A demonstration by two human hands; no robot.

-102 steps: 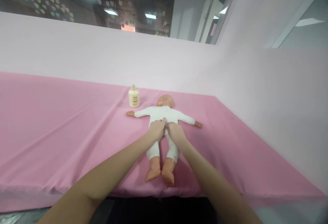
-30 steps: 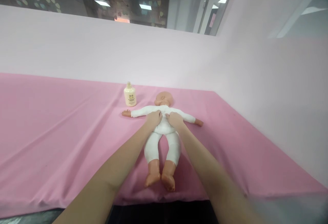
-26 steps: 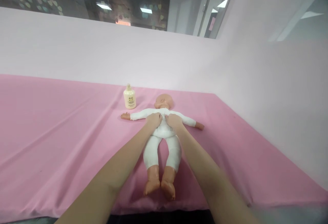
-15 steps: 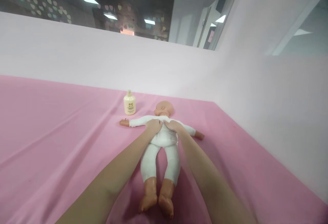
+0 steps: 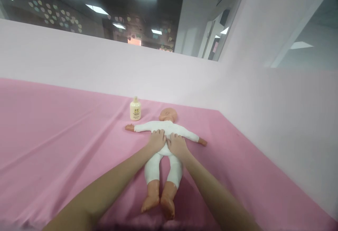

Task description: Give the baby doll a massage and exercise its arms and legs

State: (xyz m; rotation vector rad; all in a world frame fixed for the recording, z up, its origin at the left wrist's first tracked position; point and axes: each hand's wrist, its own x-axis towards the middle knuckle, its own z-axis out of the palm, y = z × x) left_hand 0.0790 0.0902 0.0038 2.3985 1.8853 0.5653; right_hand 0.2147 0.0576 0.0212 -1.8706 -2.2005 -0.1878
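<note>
A baby doll (image 5: 169,129) in a white bodysuit lies on its back on the pink cloth (image 5: 52,136), arms spread, bare feet toward me. My left hand (image 5: 156,140) rests flat on the left side of the doll's belly, fingers together. Beside it, almost touching, my right hand (image 5: 176,144) presses on the right side of the belly. Neither hand grips anything. A small cream bottle (image 5: 135,109) stands upright just beyond the doll's outstretched arm, left of its head.
Pale pink walls (image 5: 277,111) close off the table at the back and on the right. The pink cloth stretches far to the left with soft creases. A dark room with ceiling lights shows above the back wall.
Both hands slid down from the doll's chest to its belly. The camera tilted, so the doll sits slightly lower in the picture.
</note>
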